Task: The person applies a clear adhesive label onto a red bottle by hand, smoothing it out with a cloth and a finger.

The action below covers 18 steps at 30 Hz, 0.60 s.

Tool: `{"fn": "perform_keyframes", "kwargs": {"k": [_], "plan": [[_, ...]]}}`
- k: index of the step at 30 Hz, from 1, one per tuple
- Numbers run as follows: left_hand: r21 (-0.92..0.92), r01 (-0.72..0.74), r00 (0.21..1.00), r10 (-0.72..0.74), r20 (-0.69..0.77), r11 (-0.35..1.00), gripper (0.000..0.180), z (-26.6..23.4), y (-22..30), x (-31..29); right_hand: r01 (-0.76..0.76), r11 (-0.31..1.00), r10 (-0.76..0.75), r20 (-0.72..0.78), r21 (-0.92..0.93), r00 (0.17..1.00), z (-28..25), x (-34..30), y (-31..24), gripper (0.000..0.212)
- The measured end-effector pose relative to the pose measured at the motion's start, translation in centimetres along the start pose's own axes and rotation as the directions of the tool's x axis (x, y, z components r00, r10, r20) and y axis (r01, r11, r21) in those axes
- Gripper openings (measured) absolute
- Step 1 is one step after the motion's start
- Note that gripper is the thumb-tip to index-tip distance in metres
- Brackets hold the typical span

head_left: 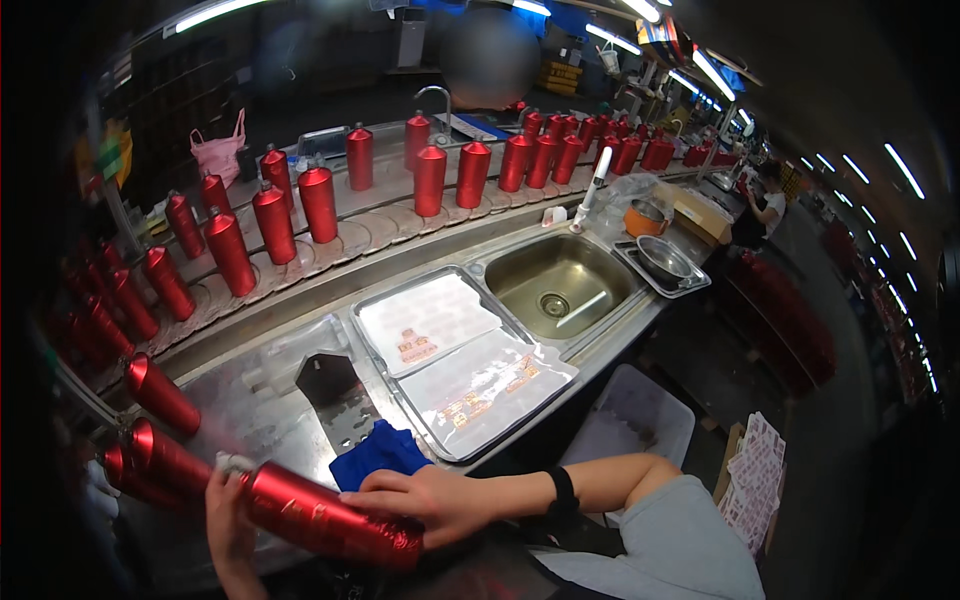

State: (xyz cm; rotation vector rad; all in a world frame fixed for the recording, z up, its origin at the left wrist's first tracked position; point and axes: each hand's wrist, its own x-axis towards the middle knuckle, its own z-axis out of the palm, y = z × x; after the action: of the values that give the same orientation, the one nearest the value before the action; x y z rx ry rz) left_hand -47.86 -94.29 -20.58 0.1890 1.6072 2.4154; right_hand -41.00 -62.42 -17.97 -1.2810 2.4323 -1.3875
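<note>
Head view: the person's left hand (230,515) and right hand (440,500) stand apart from each other, both on one shiny red metallic bottle (315,515). Left is clamped around its neck end; a small whitish item at those fingertips cannot be identified. Right lies against the body toward the base, fingers touching; whether it grips or merely presses cannot be told. The bottle is tilted, neck end to the left and higher, at the near edge of the stainless-steel counter (235,405).

Just beside the right hand, at that near edge, lies a crumpled blue cloth (375,455). Beyond it is a black angular block (328,378). Further red bottles (160,395) stand at the counter's left end.

Mid-counter, a shallow metal tray (492,300) carries white sheets with gold-red printing (470,400). Right of it, a rectangular steel sink (600,265) is set into the counter. Along the counter's far edge, upright red bottles (430,182) stand on a line of round plates (345,240).
</note>
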Motion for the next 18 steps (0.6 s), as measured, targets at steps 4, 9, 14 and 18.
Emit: {"fn": "perform_keyframes", "kwargs": {"k": [4,9,14,18], "plan": [[0.174,-0.218,0.887,0.269,-0.374,0.96,0.039,-2.9,2.2,-9.5,0.288,0.957,-0.288,0.21,0.031,0.934,2.0,5.5,-0.9,0.089],[0.574,-0.056,0.543,0.507,-0.669,0.817,0.047,-3.4,7.3,-25.4,0.178,0.983,-0.177,0.418,0.037,0.891,4.6,10.5,-0.5,0.096],[0.681,0.449,0.293,0.625,-0.723,0.578,0.016,-3.9,4.6,-35.4,-0.112,0.993,0.115,0.211,-0.026,0.971,3.3,10.8,1.2,0.079],[0.562,0.764,0.238,0.672,-0.702,0.317,0.024,-8.7,-3.2,-37.3,-0.463,0.884,0.456,0.096,0.068,0.885,2.3,10.7,2.2,0.07]]}}
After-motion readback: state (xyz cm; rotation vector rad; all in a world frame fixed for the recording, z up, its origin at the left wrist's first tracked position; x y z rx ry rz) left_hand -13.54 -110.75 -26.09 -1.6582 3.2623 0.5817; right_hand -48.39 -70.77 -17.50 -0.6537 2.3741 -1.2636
